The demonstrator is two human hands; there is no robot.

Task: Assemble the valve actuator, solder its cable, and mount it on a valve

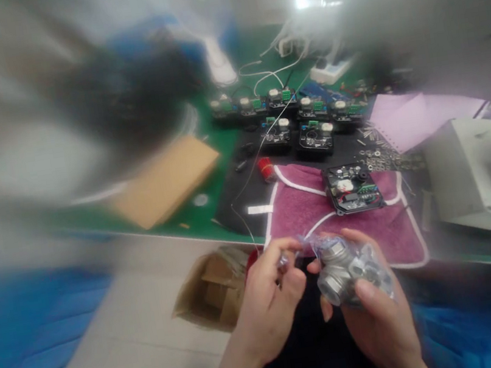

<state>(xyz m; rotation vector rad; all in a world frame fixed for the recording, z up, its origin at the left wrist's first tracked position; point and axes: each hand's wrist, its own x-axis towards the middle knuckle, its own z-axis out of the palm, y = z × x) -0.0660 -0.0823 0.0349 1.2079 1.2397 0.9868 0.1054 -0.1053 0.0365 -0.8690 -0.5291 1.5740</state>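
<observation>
My right hand (pixel 380 317) is closed around a clear plastic bag of silver metal fittings (pixel 350 270), held in front of my lap below the table edge. My left hand (pixel 269 294) pinches the bag's loose top corner (pixel 301 248) between thumb and fingers. Just beyond the hands, a black electronic module (pixel 352 188) lies on a magenta cloth (pixel 305 212) on the table.
Several black modules with green connectors (pixel 295 118) stand in rows farther back on the green table (pixel 195 219). A cardboard sheet (pixel 166 180) lies left, a grey machine (pixel 484 173) right, pink paper (pixel 415 115) behind it. An open cardboard box (pixel 215 290) sits on the floor. Left side is motion-blurred.
</observation>
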